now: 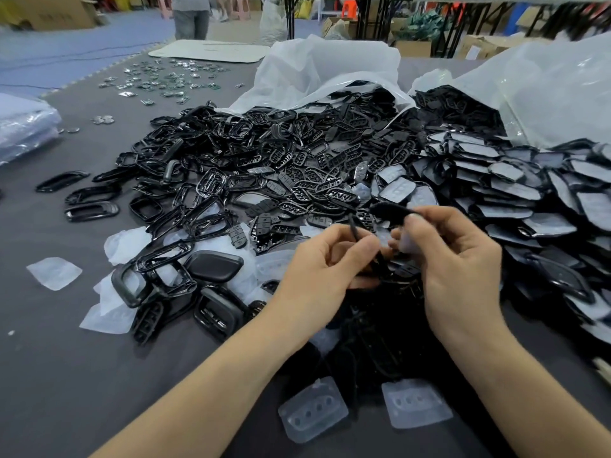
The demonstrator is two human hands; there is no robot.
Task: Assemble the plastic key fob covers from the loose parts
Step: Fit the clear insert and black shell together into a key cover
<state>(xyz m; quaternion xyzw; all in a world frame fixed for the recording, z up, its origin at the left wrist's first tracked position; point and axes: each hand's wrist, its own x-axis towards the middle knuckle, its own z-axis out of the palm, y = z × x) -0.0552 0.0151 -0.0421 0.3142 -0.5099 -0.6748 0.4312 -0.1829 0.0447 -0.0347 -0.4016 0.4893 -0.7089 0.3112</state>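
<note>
My left hand (325, 259) pinches a thin black frame part (355, 231) seen edge-on, just above the table. Close beside it, my right hand (456, 256) grips a black button pad (391, 211) together with a clear film piece (408, 241). The two hands almost touch. A big heap of loose black frames (211, 160) and button plates (317, 186) spreads behind them. Film-backed covers (509, 190) are stacked to the right. Below my hands lies a dark pile of parts (380, 328).
Two clear blister inserts (312, 413) (415, 406) lie near the table's front edge. White plastic bags (330, 66) spill parts at the back. Small shiny metal pieces (165, 77) are scattered far left. A person (190, 14) stands beyond the grey table (66, 358).
</note>
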